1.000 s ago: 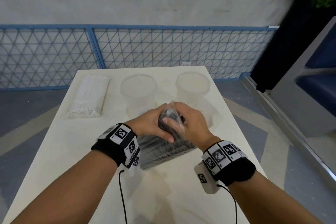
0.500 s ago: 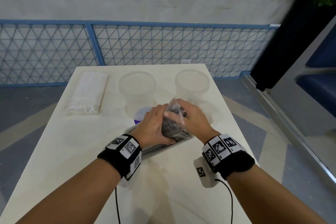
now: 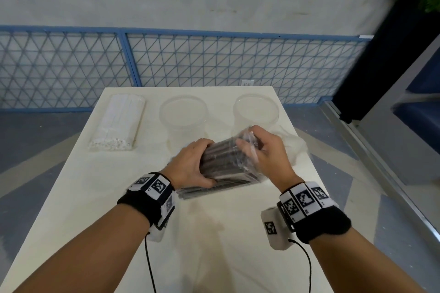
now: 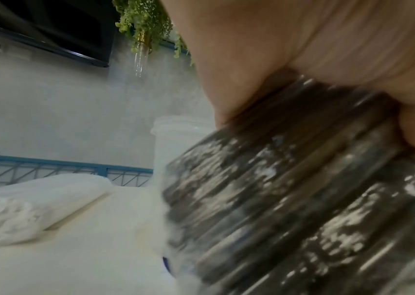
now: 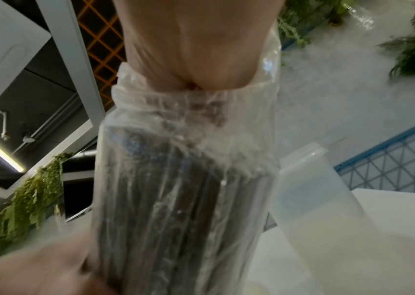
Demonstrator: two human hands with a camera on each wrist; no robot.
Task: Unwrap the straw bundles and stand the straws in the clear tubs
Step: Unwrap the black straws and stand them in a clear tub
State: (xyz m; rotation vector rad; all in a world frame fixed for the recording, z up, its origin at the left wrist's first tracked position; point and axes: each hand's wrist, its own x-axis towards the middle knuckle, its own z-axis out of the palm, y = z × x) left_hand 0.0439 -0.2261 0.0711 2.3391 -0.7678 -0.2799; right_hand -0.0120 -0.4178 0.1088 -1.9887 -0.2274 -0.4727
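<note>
I'm seeing bare forearms, no sleeves. My left wrist band [image 3: 147, 194] is black, topped with white blocks printed with black square codes. Same on my right wrist band [image 3: 314, 211]. A white camera pod [image 3: 273, 231] hangs below each, with a thin black cable [image 3: 150, 266] trailing back.

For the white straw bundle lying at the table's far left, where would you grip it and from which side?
Grip the white straw bundle across its middle, coming from above. It lies flat and long on the table, open ends toward the person, so fingers can probably wrap its long sides; its right side faces the left clear tub, leaving room.
</note>
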